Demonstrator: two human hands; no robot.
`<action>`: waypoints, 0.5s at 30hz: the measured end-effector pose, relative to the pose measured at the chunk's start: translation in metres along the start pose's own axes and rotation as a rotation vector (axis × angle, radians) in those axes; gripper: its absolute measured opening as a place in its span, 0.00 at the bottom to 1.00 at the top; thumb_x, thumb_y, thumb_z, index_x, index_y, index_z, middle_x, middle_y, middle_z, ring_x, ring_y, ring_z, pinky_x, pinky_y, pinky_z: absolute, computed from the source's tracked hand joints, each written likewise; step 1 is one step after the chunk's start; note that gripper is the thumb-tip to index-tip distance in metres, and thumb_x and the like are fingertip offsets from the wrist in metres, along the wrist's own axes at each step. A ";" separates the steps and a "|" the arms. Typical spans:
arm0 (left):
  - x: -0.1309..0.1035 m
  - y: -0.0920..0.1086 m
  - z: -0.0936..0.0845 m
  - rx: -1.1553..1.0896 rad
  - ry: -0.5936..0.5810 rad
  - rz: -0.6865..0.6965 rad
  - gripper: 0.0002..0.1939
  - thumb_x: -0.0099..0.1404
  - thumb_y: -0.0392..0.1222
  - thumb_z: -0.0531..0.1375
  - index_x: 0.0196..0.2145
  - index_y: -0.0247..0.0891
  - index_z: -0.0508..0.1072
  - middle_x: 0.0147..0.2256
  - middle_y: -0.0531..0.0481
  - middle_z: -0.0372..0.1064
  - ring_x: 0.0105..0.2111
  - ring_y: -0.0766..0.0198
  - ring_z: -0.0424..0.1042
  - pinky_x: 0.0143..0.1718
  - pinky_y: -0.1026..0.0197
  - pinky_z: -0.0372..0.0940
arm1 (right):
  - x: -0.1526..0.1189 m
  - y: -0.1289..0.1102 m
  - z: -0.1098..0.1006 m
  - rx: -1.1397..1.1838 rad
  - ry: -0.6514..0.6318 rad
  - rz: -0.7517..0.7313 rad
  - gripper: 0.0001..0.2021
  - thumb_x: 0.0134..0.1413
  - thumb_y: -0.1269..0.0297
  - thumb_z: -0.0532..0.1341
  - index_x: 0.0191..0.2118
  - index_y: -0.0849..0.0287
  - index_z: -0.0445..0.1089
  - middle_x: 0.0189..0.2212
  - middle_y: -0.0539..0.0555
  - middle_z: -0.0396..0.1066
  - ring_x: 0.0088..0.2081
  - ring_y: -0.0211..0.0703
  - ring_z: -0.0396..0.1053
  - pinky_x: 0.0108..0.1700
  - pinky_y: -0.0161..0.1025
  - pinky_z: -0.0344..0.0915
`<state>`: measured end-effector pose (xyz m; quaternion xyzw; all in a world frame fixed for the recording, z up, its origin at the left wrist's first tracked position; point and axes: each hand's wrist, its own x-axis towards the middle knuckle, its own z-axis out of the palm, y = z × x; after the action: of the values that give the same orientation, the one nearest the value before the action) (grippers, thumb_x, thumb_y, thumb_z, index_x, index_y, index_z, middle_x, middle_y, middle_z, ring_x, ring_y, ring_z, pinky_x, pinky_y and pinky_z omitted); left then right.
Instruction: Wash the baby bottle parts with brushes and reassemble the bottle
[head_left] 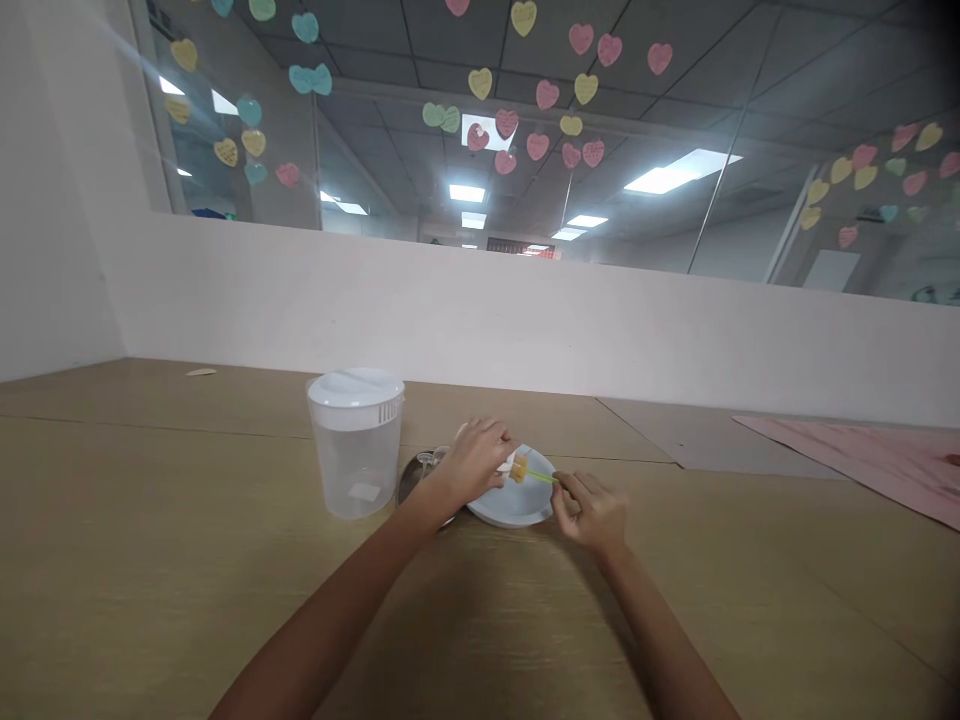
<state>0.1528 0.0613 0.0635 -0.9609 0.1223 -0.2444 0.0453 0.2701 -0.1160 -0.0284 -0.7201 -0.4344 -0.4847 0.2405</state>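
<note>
Over a white bowl (511,514), my left hand (474,462) is closed round a small white object (507,465), mostly hidden by the fingers. My right hand (592,510) pinches a thin yellow-green stick (540,477) near its right end. At the stick's left end sits a small orange-yellow piece (519,468), right beside the white object; I cannot tell whether they are joined. Under my left wrist a dark, shiny round dish (409,482) shows in part, with small clear items (429,458) in it.
A translucent plastic bucket (355,450) with a white lid stands left of the dish. A pink cloth (862,460) lies at the far right, near a grey sheet (750,445). A flat pale piece (201,372) rests at the back left. Behind the table runs a white wall (480,320) below windows.
</note>
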 end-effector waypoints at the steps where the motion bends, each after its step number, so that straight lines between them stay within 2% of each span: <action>1: 0.000 0.002 0.002 -0.028 -0.001 0.004 0.23 0.49 0.41 0.67 0.43 0.37 0.69 0.41 0.45 0.65 0.42 0.55 0.62 0.43 0.56 0.56 | 0.001 -0.003 0.000 0.001 0.007 -0.008 0.09 0.51 0.66 0.54 0.30 0.60 0.72 0.20 0.50 0.69 0.23 0.36 0.64 0.27 0.34 0.51; 5: 0.002 0.006 0.008 -0.037 0.004 0.015 0.22 0.49 0.42 0.67 0.43 0.38 0.70 0.40 0.47 0.65 0.42 0.57 0.63 0.42 0.59 0.56 | 0.004 -0.010 0.000 0.020 0.027 -0.059 0.09 0.52 0.66 0.54 0.30 0.60 0.72 0.20 0.50 0.69 0.24 0.35 0.63 0.27 0.34 0.50; 9: 0.001 -0.001 0.007 0.087 0.031 -0.053 0.19 0.51 0.42 0.66 0.41 0.39 0.70 0.40 0.47 0.65 0.42 0.58 0.63 0.41 0.58 0.56 | 0.005 0.000 0.000 -0.003 0.013 0.017 0.11 0.52 0.65 0.53 0.28 0.60 0.71 0.19 0.50 0.68 0.24 0.35 0.63 0.26 0.33 0.48; 15: -0.003 -0.018 0.012 0.225 0.022 -0.097 0.14 0.55 0.36 0.62 0.41 0.40 0.70 0.41 0.47 0.65 0.43 0.57 0.63 0.40 0.57 0.55 | 0.002 0.018 -0.002 -0.063 -0.249 0.237 0.12 0.50 0.63 0.51 0.26 0.60 0.71 0.23 0.52 0.71 0.27 0.37 0.65 0.25 0.33 0.45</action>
<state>0.1597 0.0797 0.0540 -0.9517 0.0480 -0.2691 0.1398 0.2845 -0.1256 -0.0249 -0.8279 -0.3574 -0.3734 0.2180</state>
